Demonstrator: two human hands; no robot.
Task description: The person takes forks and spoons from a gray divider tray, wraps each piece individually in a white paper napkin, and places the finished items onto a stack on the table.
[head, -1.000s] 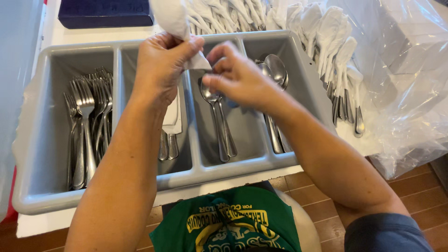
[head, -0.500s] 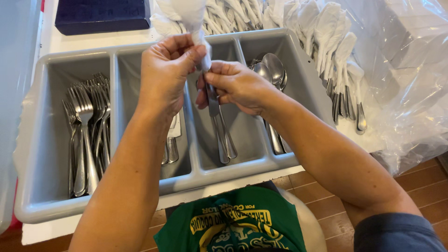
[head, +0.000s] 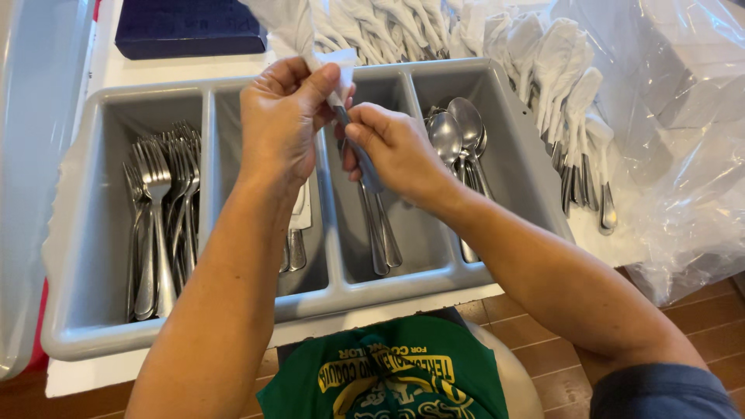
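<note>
Head view looks down on a grey plastic cutlery tray [head: 194, 326] with four long compartments, set on a white desk [head: 116, 70]. Above the divider between its second and third compartments, the left hand [head: 283, 124] has its fingers pinched shut on a thin white paper sleeve [head: 337, 70], while the right hand [head: 392, 147] has its fingers closed around the smooth steel handle of a knife [head: 365, 167] whose upper end is tucked inside that paper. Judging by the grip, the step in hand is separating wrapper and knife; the next move would seem to call for a straight pull along the handle while the paper is held firm. Shiny forks [head: 159, 225] fill the leftmost compartment, a few knives [head: 380, 240] lie in the third, and rounded spoons [head: 458, 136] rest in the fourth. More paper-wrapped cutlery [head: 574, 124] lies fanned out on the desk beside crinkled clear plastic [head: 683, 155], and a dark blue box [head: 186, 27] sits beyond the tray.
</note>
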